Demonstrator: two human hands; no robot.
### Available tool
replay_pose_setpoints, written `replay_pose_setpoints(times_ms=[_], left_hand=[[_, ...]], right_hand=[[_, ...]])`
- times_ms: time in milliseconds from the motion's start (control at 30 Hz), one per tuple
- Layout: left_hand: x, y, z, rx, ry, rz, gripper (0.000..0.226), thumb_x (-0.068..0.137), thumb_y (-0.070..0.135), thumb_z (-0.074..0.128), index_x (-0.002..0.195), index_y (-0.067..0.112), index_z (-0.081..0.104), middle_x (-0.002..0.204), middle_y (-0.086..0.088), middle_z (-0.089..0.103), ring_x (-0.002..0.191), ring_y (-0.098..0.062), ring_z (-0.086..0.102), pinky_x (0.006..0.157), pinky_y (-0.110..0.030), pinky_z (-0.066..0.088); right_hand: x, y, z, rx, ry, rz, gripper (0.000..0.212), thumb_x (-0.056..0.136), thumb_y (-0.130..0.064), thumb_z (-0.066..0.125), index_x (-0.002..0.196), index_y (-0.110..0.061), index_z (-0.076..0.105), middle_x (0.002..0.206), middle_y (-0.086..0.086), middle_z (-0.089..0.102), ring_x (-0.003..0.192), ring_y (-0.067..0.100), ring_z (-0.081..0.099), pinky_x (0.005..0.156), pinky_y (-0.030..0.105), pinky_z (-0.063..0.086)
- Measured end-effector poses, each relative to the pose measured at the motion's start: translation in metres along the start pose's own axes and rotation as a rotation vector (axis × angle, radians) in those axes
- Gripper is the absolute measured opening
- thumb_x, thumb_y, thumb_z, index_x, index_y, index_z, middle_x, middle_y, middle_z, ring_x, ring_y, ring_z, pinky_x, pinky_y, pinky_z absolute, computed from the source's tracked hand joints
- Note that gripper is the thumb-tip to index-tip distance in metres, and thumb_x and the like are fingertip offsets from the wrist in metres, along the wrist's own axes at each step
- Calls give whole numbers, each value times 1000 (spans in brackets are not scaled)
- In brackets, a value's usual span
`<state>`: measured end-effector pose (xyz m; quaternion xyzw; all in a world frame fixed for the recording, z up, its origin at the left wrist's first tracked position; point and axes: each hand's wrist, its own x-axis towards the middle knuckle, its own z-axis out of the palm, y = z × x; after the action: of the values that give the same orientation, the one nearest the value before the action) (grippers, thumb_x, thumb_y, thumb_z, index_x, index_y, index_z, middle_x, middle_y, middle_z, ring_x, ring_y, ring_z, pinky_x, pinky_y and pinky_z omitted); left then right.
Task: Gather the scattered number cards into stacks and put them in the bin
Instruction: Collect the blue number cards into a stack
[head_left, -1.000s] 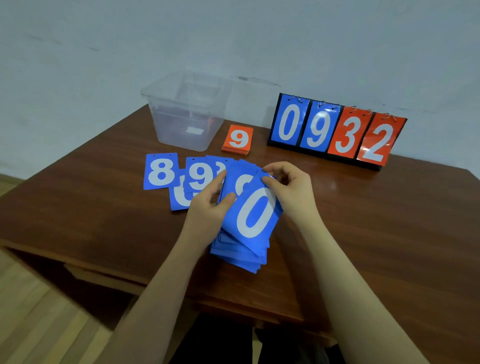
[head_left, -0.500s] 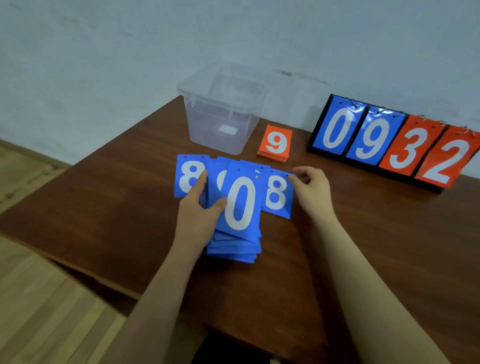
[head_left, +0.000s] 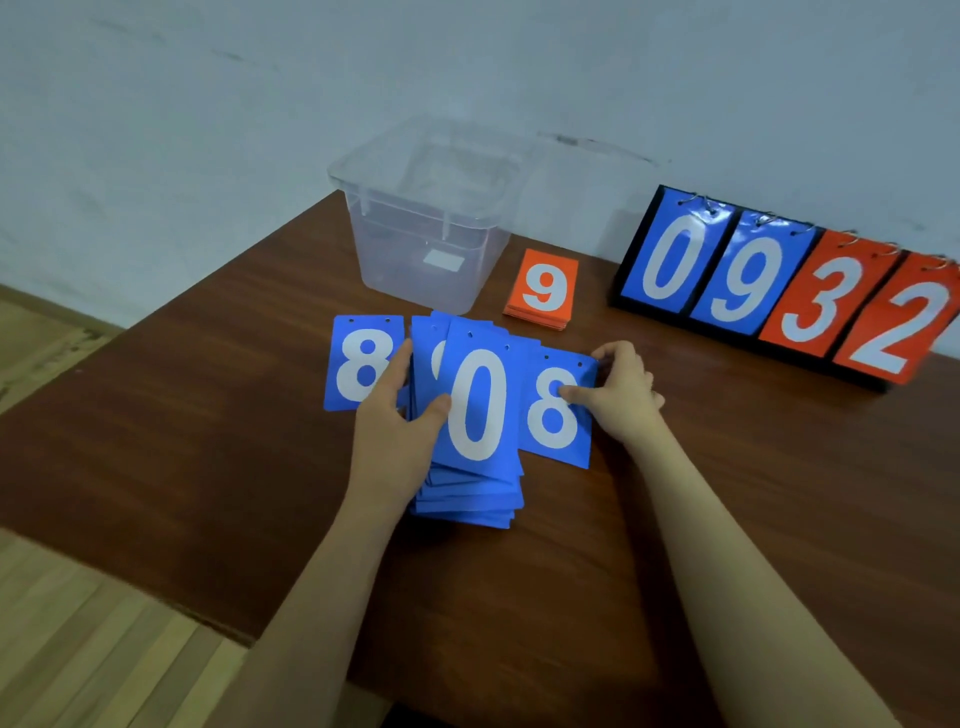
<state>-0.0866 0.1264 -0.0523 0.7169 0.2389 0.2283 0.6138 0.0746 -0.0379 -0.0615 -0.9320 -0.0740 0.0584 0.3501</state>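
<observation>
From the head camera I am looking down at a brown wooden table (head_left: 208, 415). My left hand (head_left: 397, 421) is lying flat on a messy blue card stack (head_left: 467, 493), fingers loosely spread, thumb pressing the left edge of the top blue 0 card (head_left: 478, 405); it is pinning the pile rather than closing round it. My right hand (head_left: 621, 395) is pinching a blue 8 card (head_left: 553, 410) at its top right corner, thumb lying across the face and fingers curled behind the edge. That card is lying just right of the 0 card, with its left edge tucked under it.

Just left of my left hand, partly under its fingers, another blue 8 card (head_left: 361, 364) is lying flat. Beyond both hands, an orange stack topped by a 9 (head_left: 543, 288) is sitting beside the clear plastic bin (head_left: 415, 228), which is standing beyond my left hand. Beyond my right hand, a flip scoreboard (head_left: 779, 280) is showing 0932.
</observation>
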Motion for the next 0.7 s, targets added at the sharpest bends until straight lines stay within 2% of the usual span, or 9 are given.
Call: replay_pose_setpoints(times_ms=[67, 100, 167, 267, 333, 400, 533, 667, 700], left_hand=[[-3, 3, 0, -10, -4, 5, 63, 87, 8, 61, 142, 22, 33, 118, 18, 41, 111, 4, 38, 65, 8, 37], [-4, 4, 0, -14, -5, 6, 63, 87, 8, 61, 142, 23, 33, 119, 18, 42, 110, 4, 39, 63, 7, 38], [-9, 4, -1, -8, -7, 10, 63, 87, 9, 60, 142, 24, 33, 124, 14, 43, 109, 2, 40, 62, 6, 39], [-17, 5, -2, 24, 9, 53, 63, 88, 9, 60, 143, 22, 32, 133, 6, 47, 111, 1, 41, 67, 4, 40], [-23, 8, -1, 27, 23, 76, 63, 88, 9, 59, 143, 23, 32, 135, 4, 48, 111, 1, 43, 82, -6, 42], [-28, 11, -1, 24, 29, 83, 63, 88, 9, 59, 143, 23, 31, 133, 5, 49, 111, 0, 46, 88, -15, 45], [-38, 15, -1, 4, -14, 86, 62, 88, 7, 58, 143, 21, 32, 125, 11, 49, 100, 3, 53, 67, 1, 44], [-47, 24, -1, -118, -59, 52, 58, 89, 2, 56, 141, 18, 36, 102, 31, 47, 78, 32, 47, 60, 5, 39], [-48, 26, -1, -142, -67, 41, 56, 90, 2, 54, 141, 17, 36, 98, 32, 45, 73, 34, 45, 58, 4, 39]], right_hand=[[-11, 6, -2, 188, 58, -49, 40, 78, -13, 72, 102, -22, 41, 106, -4, 53, 103, 18, 54, 88, 33, 41], [-18, 8, -4, 293, 94, -70, 35, 81, -7, 68, 101, -20, 42, 100, -5, 54, 98, 17, 57, 78, 27, 49], [-32, 11, -10, 406, 183, -107, 28, 86, -4, 62, 103, -19, 45, 94, -10, 54, 92, 11, 58, 60, 14, 47], [-49, 14, -21, 496, 317, -155, 26, 90, -8, 59, 112, -21, 52, 99, -9, 57, 96, 8, 59, 63, 17, 49], [-57, 14, -30, 568, 362, -172, 27, 92, -11, 58, 117, -21, 54, 104, -6, 60, 100, 8, 61, 67, 22, 54], [-65, 10, -38, 681, 373, -161, 26, 92, -15, 58, 117, -22, 56, 103, -3, 63, 99, 10, 65, 68, 29, 57], [-81, -6, -43, 866, 342, -150, 24, 92, -10, 58, 116, -16, 59, 92, -2, 63, 88, 10, 67, 59, 19, 55], [-92, -26, -27, 820, 265, -242, 22, 89, -5, 60, 106, -19, 60, 88, -1, 64, 82, 9, 64, 65, 25, 55], [-93, -30, -21, 787, 259, -271, 22, 88, -5, 61, 104, -21, 60, 86, -3, 64, 78, 6, 61, 66, 23, 54]])
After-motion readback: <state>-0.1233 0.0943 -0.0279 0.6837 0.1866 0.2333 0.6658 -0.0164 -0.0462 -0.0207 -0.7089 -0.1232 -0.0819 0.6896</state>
